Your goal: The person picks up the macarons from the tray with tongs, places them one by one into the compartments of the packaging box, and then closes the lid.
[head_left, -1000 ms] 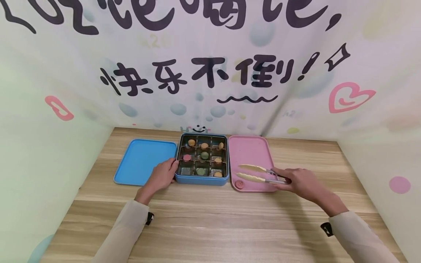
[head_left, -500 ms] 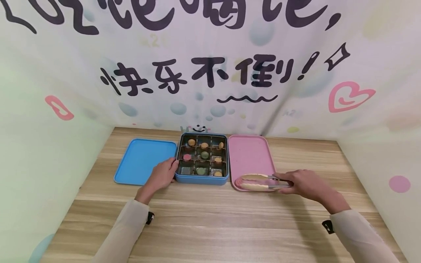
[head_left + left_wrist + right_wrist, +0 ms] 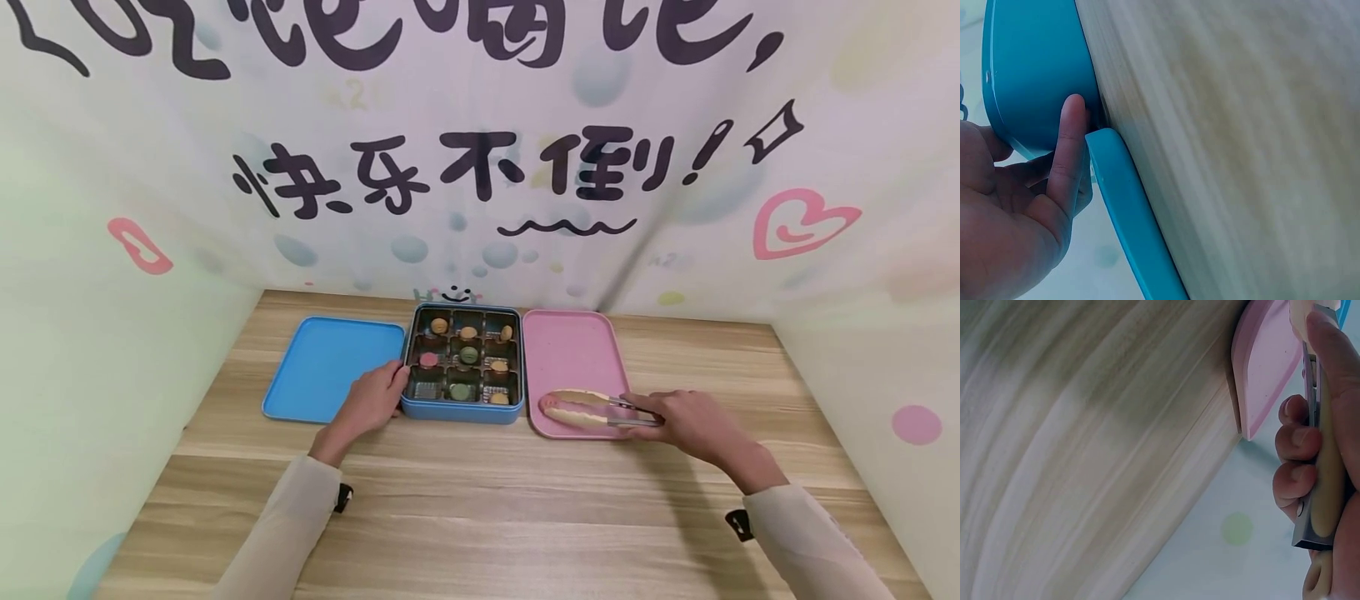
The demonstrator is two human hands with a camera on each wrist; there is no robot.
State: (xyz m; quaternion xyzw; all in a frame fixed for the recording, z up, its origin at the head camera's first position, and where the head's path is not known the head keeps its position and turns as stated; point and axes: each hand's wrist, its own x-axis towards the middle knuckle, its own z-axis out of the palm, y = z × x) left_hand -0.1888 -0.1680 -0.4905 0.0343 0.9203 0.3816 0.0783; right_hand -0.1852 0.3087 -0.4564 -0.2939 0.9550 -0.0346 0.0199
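My left hand rests at the left side of a blue box. In the left wrist view its fingers lie mostly straight against the box wall. The box has a dark divided insert with round cookies in several compartments; the front-left one holds no cookie. My right hand holds food tongs with pale tips over a pink tray. A reddish round cookie sits between the tong tips near the tray's front-left corner. In the right wrist view, fingers curl around the tongs' handle.
A blue lid lies left of the box, partly behind my left hand. Box and tray stand side by side on a wooden table. A printed wall rises close behind them, with walls at both sides.
The tongs moved down and forward to the reddish cookie and their tips came around it. Cookie and tongs then shifted slightly away from the tray's front edge. The left hand stayed at the box.
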